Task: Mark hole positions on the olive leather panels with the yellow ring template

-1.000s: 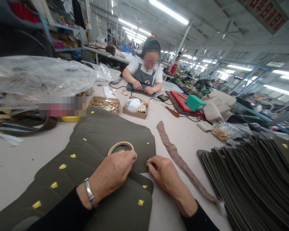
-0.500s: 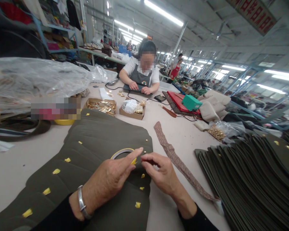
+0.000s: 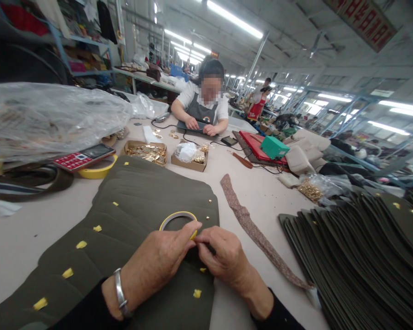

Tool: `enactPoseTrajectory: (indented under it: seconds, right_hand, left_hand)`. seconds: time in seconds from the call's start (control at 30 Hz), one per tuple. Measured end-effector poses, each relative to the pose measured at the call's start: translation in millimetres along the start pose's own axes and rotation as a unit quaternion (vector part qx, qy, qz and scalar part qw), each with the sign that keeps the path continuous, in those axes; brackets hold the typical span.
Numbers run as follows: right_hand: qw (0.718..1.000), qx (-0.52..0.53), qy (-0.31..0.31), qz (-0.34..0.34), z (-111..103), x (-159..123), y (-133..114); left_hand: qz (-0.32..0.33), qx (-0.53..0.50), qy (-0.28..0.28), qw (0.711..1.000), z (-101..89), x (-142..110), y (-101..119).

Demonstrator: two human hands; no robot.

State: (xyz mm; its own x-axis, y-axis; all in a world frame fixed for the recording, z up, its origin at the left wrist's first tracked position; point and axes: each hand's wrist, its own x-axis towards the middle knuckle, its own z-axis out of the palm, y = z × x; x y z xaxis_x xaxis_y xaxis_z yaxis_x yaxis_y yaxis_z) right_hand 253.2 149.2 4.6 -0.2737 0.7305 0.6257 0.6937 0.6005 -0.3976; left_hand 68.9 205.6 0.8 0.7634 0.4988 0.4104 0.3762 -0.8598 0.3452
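Note:
My left hand (image 3: 161,256), a silver bangle on its wrist, grips a narrow roll of yellow tape (image 3: 177,214) over a stack of dark olive panels (image 3: 147,188). Thumb and forefinger of my right hand (image 3: 223,254) pinch at the roll's near right edge, touching the tape's end; the fingertips partly hide it. Small yellow tape pieces (image 3: 81,244) dot the top panel's left side, and a few more (image 3: 197,294) lie along its right side. Two small gold studs (image 3: 209,201) sit near the panel's right edge.
A brown patterned strip (image 3: 248,220) lies right of the panels, beside a fanned stack of olive pieces (image 3: 340,261). Boxes of gold hardware (image 3: 146,152), a red phone (image 3: 84,157) and another tape roll (image 3: 99,172) stand beyond. A co-worker (image 3: 203,101) sits opposite.
My right hand has moved slightly left and down, its fingertips now meeting the roll's edge. My left hand has lowered a little and its fingers have drawn in around the tape.

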Motion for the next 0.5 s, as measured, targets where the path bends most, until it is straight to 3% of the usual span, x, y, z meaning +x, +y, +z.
enactPoseTrajectory:
  seconds: [0.1, 0.33, 0.5]
  right_hand:
    - [1.0, -0.007, 0.0, 0.007, 0, 0, -2]
    - [0.994, -0.029, 0.03, 0.101, 2, 0, -9]
    - [0.989, -0.059, 0.057, 0.124, 9, -2, -11]
  left_hand:
    - [0.0, -0.003, -0.013, 1.0, -1.7, 0, 1]
    - [-0.047, -0.036, -0.047, 0.997, -6.1, 4, 10]
    - [-0.051, -0.054, 0.001, 0.997, 6.4, -3, 4]
